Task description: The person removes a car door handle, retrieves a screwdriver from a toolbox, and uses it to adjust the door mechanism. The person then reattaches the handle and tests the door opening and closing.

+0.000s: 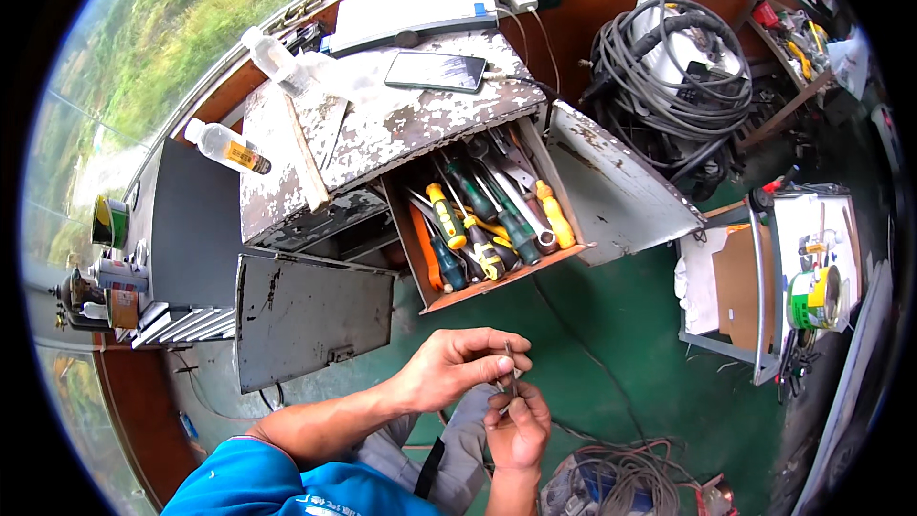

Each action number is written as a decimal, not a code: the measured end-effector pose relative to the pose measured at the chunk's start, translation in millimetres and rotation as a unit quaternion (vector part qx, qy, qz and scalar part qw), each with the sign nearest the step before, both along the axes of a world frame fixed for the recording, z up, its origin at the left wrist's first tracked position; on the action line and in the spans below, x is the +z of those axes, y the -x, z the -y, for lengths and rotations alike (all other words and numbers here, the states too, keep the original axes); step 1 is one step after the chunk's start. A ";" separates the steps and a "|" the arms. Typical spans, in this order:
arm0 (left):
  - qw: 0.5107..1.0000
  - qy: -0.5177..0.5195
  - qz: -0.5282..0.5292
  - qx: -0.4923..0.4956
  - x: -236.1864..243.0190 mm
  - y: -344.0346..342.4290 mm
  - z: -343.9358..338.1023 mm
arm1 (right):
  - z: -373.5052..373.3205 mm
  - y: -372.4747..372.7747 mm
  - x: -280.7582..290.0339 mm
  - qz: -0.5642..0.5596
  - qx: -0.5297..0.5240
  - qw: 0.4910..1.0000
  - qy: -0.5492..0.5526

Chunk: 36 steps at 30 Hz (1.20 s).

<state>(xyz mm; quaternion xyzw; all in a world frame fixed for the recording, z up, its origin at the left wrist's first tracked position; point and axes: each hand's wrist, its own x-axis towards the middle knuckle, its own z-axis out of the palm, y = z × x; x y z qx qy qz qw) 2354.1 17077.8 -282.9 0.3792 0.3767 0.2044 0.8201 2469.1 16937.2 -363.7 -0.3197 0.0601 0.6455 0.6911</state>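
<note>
My left hand (463,363) reaches in from the left, thumb and fingers pinched on a thin, short metal rod (511,377). Below it, my right hand (519,428) pinches the lower part of the same piece; its exact kind is too small to make out. Both hands are in front of a pulled-out drawer (506,280), apart from it. Inside lie several screwdrivers, among them a yellow-handled one (445,214), a green-handled one (517,234) and a yellow one (554,213) at the right side, mixed with metal tools.
The worn cabinet (411,124) has its left door (310,315) and right door (621,182) swung out. A phone (436,72) and plastic bottles (229,146) lie on or beside its top. Coiled cable (673,86) sits at right. More cable (640,478) lies on the floor.
</note>
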 end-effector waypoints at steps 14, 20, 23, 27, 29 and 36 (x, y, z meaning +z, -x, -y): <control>0.998 0.028 0.051 0.018 43.0 18.2 23.5 | 25.6 -6.8 73.0 0.012 0.079 0.995 -0.057; 0.997 0.049 0.062 0.008 28.5 57.1 52.1 | 63.0 33.7 96.1 0.102 0.091 0.990 0.019; 0.996 0.055 0.050 -0.041 11.5 84.9 72.6 | 95.1 70.0 91.0 0.171 0.062 0.980 0.075; 0.990 0.043 0.059 -0.120 13.6 115.4 100.6 | 138.9 119.3 83.3 0.117 0.013 0.985 0.130; 0.984 0.030 0.071 -0.161 16.3 125.1 118.3 | 163.5 144.4 83.8 0.098 0.010 0.985 0.141; 0.934 -0.059 0.107 -0.336 43.9 120.1 180.4 | 267.2 189.4 91.9 0.121 -0.156 0.972 0.126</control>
